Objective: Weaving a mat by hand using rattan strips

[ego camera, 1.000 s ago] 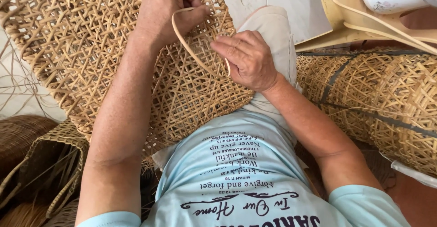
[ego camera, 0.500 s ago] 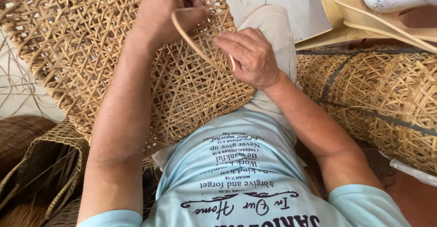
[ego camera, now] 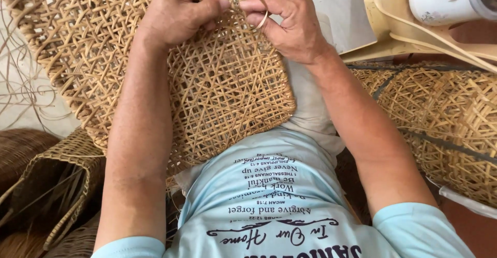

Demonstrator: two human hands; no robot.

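while our left hand (ego camera: 181, 12) and right hand (ego camera: 290, 22) pinch a thin, springy rattan strip (ego camera: 261, 7), we steady the light, stiff woven panel (ego camera: 228, 87) on our lap.

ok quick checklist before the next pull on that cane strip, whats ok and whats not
1. Left hand pinching the cane strip: ok.
2. Right hand gripping the strip's loop: ok.
3. Woven panel resting flat on the lap: ok.
4. Strip free of kinks: cannot tell, the fingers hide part of it.
5. Loose strands on the left lying apart from the hands: ok.
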